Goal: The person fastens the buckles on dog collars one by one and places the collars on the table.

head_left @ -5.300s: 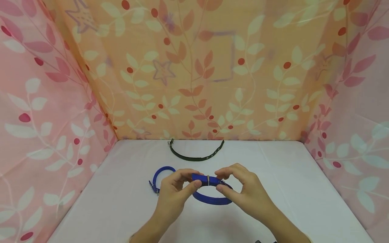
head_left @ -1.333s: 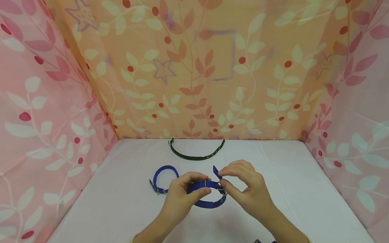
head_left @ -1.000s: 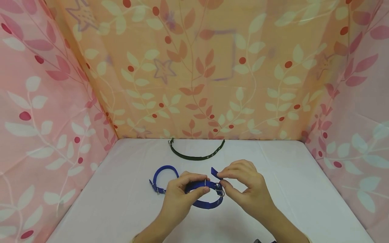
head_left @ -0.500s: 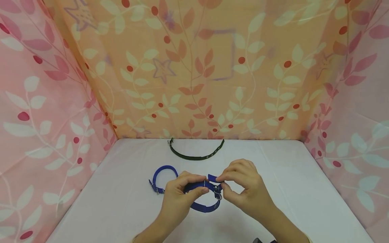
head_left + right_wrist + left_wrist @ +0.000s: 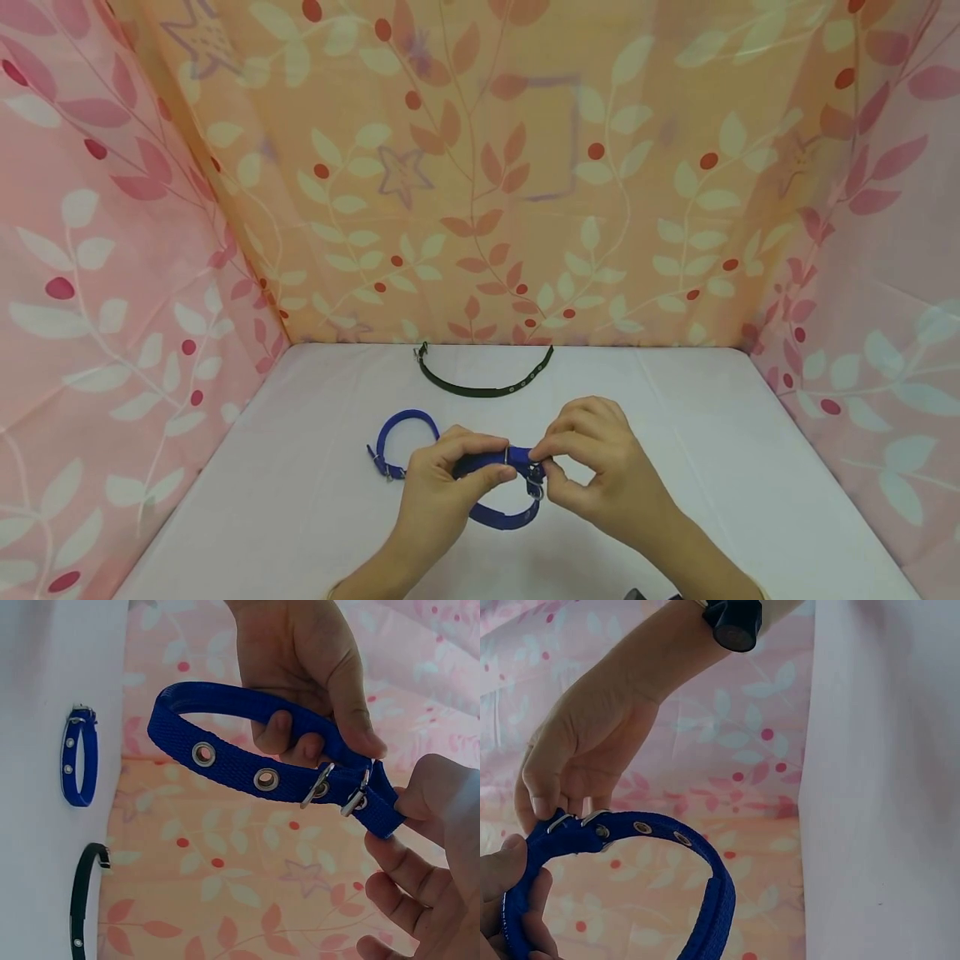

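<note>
A blue dog collar (image 5: 504, 518) with metal eyelets, a buckle and a D-ring is held up in both hands, bent into a loop. My left hand (image 5: 448, 482) pinches its strap between thumb and fingers, close to a thin metal keeper. Opposite it, my right hand (image 5: 600, 450) pinches the strap near the buckle, its tip end pointing toward the keeper. Whether the tip is inside the keeper I cannot tell. In the right wrist view, the collar's eyelets and buckle (image 5: 354, 801) face the camera.
A second blue collar (image 5: 383, 437), formed into a ring, lies on the white table (image 5: 712, 500) behind my left hand. Farther back lies a dark green collar (image 5: 472, 391), open in a curve. Leaf-patterned cloth walls (image 5: 480, 167) stand around the table.
My right hand has brought the strap's free tip down and leftward, from sticking up to lying along the strap by the keeper. The collar's loop has shifted slightly left and down.
</note>
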`<state>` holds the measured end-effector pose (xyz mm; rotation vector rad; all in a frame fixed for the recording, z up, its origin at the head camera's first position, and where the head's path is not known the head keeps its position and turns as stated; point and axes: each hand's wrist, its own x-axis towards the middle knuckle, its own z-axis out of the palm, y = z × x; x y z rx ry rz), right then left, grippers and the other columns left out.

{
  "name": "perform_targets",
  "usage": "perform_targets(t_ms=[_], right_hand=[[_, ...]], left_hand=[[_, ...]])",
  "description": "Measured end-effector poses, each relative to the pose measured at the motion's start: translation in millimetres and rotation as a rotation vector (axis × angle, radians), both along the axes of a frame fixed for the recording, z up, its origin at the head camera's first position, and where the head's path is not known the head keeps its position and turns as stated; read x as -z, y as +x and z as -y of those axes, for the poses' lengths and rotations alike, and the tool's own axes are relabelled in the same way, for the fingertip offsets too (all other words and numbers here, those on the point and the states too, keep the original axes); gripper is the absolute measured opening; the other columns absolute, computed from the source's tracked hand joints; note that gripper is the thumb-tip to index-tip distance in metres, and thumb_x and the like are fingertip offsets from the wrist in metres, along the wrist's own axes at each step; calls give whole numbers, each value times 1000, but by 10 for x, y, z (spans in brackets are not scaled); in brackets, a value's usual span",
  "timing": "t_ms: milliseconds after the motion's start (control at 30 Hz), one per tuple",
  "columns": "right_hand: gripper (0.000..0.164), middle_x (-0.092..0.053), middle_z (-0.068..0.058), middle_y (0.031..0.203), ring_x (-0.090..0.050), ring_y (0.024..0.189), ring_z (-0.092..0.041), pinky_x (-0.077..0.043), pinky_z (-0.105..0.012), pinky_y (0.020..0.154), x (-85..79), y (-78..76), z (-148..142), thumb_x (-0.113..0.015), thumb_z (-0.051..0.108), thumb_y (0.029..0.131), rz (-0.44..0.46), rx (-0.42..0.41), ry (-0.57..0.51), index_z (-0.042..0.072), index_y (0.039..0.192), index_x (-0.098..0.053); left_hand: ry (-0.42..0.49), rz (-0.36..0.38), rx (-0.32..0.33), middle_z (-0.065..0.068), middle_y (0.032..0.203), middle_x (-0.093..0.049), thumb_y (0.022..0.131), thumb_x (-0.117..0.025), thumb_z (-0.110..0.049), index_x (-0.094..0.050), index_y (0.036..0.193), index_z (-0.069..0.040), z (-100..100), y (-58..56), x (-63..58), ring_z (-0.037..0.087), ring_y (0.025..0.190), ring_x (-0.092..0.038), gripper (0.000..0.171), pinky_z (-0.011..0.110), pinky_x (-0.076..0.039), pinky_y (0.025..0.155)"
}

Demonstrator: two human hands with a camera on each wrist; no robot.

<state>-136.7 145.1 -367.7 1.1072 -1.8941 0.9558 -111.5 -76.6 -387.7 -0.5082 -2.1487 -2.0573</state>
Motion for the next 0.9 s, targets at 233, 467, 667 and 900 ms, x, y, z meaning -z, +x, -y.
perform_targets(t_ms=[233,467,667,900], right_hand=[[30,-65,10,89,-57,96,-15,-37,-37,97,-6,3,12,-74,2,71,0,-16,42,23,92,-76],[29,-67,11,101,-59,104,-15,-37,-32,102,1,20,-23,-78,8,83,73,-23,62,23,108,-76],[42,-71,11,112,-61,111,-15,-39,-24,106,-15,7,-121,-83,12,84,157,19,49,23,122,-71],[42,-69,16,113,-59,113,-9,-42,-27,101,-28,27,-168,-86,22,85,315,43,133,30,122,-69]], left_hand=[[-43,19,-16,5,99,-68,82,-86,-18,-80,106,-21,1,8,-16,22,96,-70,24,30,-61,83],[-108,43,-2,3,103,-70,86,-84,-21,-76,109,-21,34,0,-55,21,95,-72,25,28,-61,83],[-38,31,-12,3,108,-73,87,-83,-19,-74,112,-16,108,-29,-125,22,96,-72,27,29,-61,84],[89,54,-16,10,112,-74,86,-83,-11,-72,113,-8,177,-37,-198,23,100,-71,29,30,-60,88]])
